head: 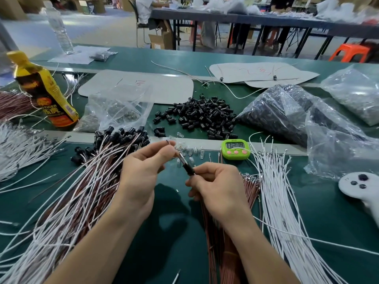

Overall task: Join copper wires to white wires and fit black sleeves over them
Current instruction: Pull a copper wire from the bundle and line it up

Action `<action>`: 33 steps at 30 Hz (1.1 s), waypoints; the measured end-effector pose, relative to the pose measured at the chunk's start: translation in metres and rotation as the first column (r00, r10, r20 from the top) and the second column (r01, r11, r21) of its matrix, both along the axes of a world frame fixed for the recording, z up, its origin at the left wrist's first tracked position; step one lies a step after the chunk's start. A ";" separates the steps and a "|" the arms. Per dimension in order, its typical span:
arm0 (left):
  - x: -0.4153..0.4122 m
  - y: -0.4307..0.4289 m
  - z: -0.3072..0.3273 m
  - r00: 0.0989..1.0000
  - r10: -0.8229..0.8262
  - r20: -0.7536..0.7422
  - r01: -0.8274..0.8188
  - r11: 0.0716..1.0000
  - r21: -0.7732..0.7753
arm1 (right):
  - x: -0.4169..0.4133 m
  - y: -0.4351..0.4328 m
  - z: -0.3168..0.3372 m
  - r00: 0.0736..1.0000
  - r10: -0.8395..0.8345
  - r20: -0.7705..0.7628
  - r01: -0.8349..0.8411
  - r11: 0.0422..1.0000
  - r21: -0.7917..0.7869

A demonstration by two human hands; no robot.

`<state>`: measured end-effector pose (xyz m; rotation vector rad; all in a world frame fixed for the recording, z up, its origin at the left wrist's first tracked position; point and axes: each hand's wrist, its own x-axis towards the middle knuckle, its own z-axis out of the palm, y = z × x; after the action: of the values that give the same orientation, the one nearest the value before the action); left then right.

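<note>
A black sleeve (189, 170) is pinched by the right hand (217, 185) above the green table (174, 253), and a thin wire end (181, 157) running up out of it is pinched by the left hand (141, 171). Sleeved wire pairs (86, 191) are heaped at the left, white wires (276, 201) and copper wires (249, 191) at the right, loose sleeves (201, 117) and a green timer (235, 149) beyond.

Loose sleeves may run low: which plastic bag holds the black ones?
The middle bag, just right of the loose sleeve pile: black contents; the left bag and far-right bag look grey.
</note>
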<state>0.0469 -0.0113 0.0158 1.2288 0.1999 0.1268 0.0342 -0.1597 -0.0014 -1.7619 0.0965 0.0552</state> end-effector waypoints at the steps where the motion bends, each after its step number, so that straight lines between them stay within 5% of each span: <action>1: 0.000 0.003 0.001 1.000 0.006 0.019 -0.006 1.000 0.016 | 0.000 0.000 0.000 1.000 0.002 -0.001 -0.002 1.000 -0.009; 14: 0.001 -0.001 -0.006 1.000 -0.001 0.000 0.001 0.982 0.189 | 0.001 -0.001 -0.004 0.998 0.011 0.058 -0.015 0.998 0.067; 33: -0.001 0.000 -0.005 0.999 -0.031 0.041 0.021 0.974 0.227 | -0.001 -0.004 -0.004 0.994 0.041 0.097 -0.039 0.999 -0.023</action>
<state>0.0457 -0.0117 0.0107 1.4538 0.1331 0.1565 0.0328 -0.1633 -0.0050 -1.7843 -0.0091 -0.0023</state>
